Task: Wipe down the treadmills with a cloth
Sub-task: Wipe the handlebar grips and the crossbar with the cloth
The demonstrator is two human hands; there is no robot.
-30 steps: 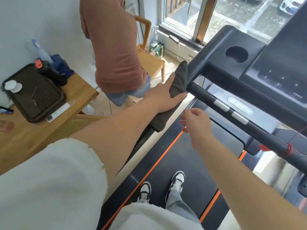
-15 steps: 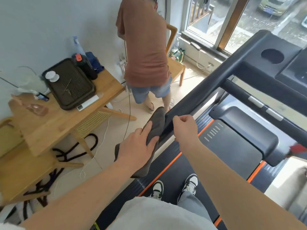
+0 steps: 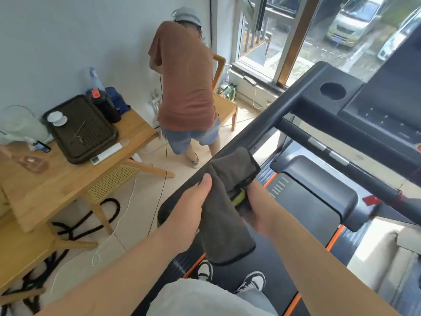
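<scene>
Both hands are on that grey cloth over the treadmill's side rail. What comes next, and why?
Probably slide the grey cloth up the side rail toward the console: the left hand and right hand grip it wrapped over the rail's lower end, with the stretch above uncovered.

**Table and floor, left of the treadmill**

Wooden table [image 3: 68,190] against the pale wall, on slanted legs. On its top:
- a dark ridged tray [image 3: 95,135] holding a small white cup [image 3: 57,118]
- a black bottle [image 3: 106,106] with an orange-red cap, just beside the tray's far corner
- a blue cloth [image 3: 118,99] and a spray bottle [image 3: 94,78] behind the black bottle
- a white remote [image 3: 107,153] along the tray's near edge
- a phone [image 3: 42,146] to the tray's left
- something glassy [image 3: 32,164], too blurred to name

Pale tiled floor [image 3: 141,208]. On it:
- a thick black hose [image 3: 109,210] looped under the table
- a thin white cord [image 3: 123,215] trailing across it
- a wooden chair [image 3: 225,106] by the window
- the treadmill [image 3: 307,201]
</scene>
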